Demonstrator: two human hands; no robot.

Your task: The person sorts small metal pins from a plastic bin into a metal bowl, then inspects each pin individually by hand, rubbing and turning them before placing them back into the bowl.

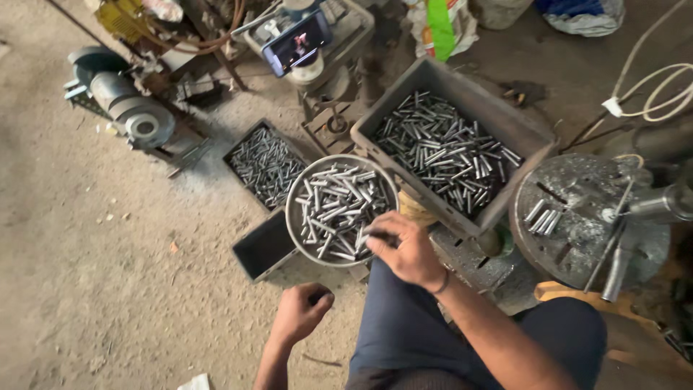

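**Workshop floor: hands and metal pins**

Dusty concrete floor (94,289). Right hand (404,249) pinches pins at the rim of a round pan (296,217) of metal pins (336,206). Left hand (302,310) is loosely fisted below the pan, contents unclear. Beyond: grey crate (462,83), dark tray (266,165), phone (296,42). Right: round machine plate (577,217).

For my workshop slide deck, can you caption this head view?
Right hand picks short metal pins from a round pan beside a grey crate of pins; left hand closed below.
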